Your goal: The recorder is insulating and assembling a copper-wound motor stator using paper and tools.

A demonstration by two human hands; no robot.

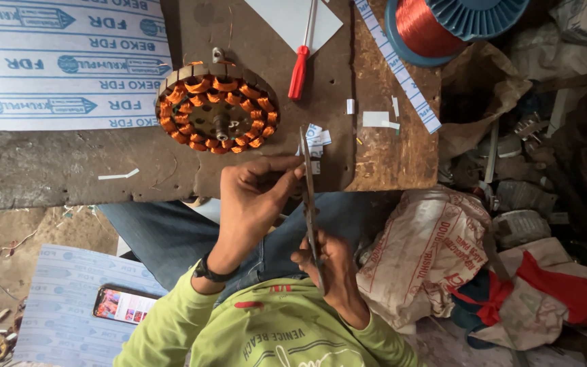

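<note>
My right hand [331, 268] grips the handles of long metal scissors [308, 197], close to my chest, blades pointing away toward the table. My left hand [253, 197], a dark watch on its wrist, pinches a small white paper piece [315, 165] right at the blades. Just beyond lies a round motor stator [217, 107] wound with orange copper coils, flat on the worn table [69, 170]. Small white paper offcuts [318, 136] lie beside the scissor tips.
A red-handled screwdriver [299, 71] rests on a white sheet [293, 20]. A blue spool of copper wire [443, 24] stands at the back right. Printed insulation sheets [62, 61] lie at left. A phone [123, 304] lies on the floor. Sacks and scrap parts [436, 251] crowd the right.
</note>
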